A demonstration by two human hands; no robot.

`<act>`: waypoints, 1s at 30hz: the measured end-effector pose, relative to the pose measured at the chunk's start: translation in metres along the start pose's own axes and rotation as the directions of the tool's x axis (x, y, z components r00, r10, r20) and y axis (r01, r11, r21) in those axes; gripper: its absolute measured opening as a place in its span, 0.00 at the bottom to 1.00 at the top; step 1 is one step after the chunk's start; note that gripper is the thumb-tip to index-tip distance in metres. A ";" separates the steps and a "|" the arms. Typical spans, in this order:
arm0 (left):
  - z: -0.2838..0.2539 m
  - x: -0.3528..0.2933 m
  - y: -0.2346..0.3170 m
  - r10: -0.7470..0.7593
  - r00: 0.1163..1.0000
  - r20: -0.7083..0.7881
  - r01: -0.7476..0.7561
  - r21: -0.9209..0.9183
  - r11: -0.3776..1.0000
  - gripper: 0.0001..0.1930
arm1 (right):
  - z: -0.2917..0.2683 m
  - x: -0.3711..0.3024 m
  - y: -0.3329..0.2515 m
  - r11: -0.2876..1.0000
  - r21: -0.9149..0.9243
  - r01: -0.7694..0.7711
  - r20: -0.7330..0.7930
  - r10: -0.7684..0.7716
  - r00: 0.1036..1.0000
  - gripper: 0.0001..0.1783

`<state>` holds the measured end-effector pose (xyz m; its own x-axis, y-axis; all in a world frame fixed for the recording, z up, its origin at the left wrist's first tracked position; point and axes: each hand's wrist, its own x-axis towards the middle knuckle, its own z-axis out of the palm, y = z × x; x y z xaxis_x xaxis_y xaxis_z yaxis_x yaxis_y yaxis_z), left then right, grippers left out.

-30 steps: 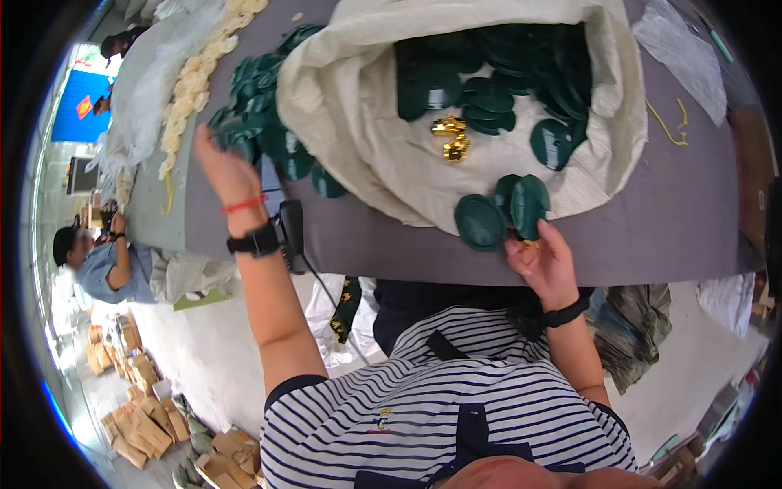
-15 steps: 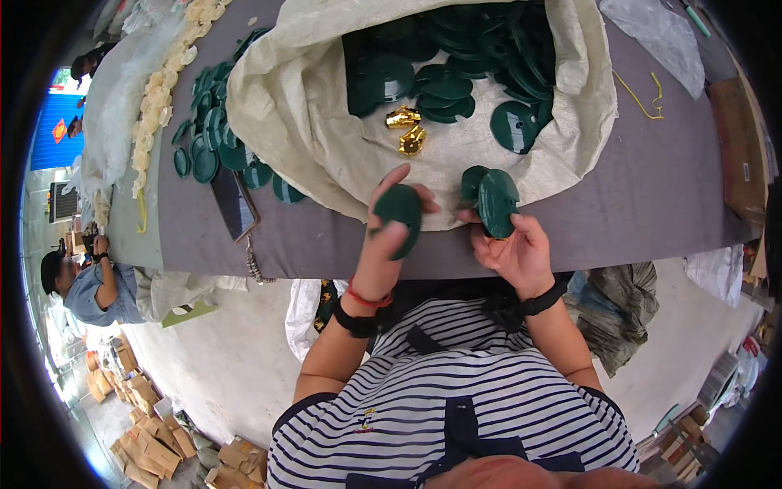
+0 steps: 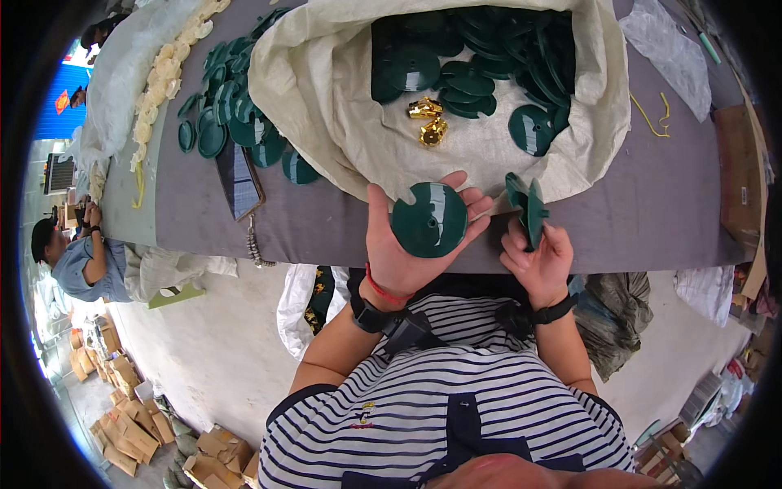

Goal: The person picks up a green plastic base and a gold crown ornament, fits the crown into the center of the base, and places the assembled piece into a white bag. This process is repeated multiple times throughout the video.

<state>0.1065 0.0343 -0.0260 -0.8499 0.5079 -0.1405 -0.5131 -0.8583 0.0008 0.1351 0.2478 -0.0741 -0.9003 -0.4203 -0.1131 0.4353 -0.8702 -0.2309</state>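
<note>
On my left hand (image 3: 395, 265), palm up with thumb and fingers spread, rests a round green plastic disc (image 3: 429, 232) with a small centre hole and a notch in its rim. My right hand (image 3: 539, 265) is closed, pinching green discs (image 3: 533, 213) seen nearly edge-on; at least two are there, fanned apart. Both hands are over the table's near edge, just in front of a cream woven sack (image 3: 326, 122). Inside the open sack lie many more green discs (image 3: 411, 69) and two shiny gold pieces (image 3: 432, 131).
Left of the sack is a heap of green discs (image 3: 213, 138), with a phone (image 3: 238, 183) on a beaded strap beside it. A yellow strip (image 3: 652, 122) and clear plastic (image 3: 668, 57) lie right. A co-worker (image 3: 77, 257) sits far left. Cardboard boxes (image 3: 126, 432) cover floor lower left.
My left hand has turned its palm up and moved right, so its disc now lies flat, facing me. My right hand has shifted right and tilted its discs edge-on.
</note>
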 end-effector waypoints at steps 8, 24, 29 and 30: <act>-0.005 0.002 -0.008 -0.043 0.998 0.047 0.036 0.148 0.988 0.43 | 0.060 0.004 0.010 0.792 -0.548 -0.268 -0.280 0.128 0.952 0.19; -0.036 0.016 0.013 -0.061 0.990 0.126 0.075 -0.117 0.990 0.44 | 0.053 0.018 -0.002 0.814 -0.562 0.147 -0.257 -0.340 0.904 0.20; -0.035 0.018 0.015 -0.079 0.985 0.151 0.097 -0.119 0.988 0.45 | 0.060 0.028 -0.002 0.814 -0.561 0.149 -0.256 -0.342 0.904 0.19; -0.034 0.020 0.014 -0.086 0.984 0.159 0.104 -0.111 0.988 0.44 | 0.063 0.028 -0.002 0.808 -0.568 0.157 -0.250 -0.352 0.902 0.19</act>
<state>0.0862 0.0298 -0.0622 -0.8110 0.5848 0.0194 -0.5823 -0.8034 -0.1240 0.1084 0.2215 -0.0155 -0.9648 -0.0089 -0.2628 0.2108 -0.6233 -0.7530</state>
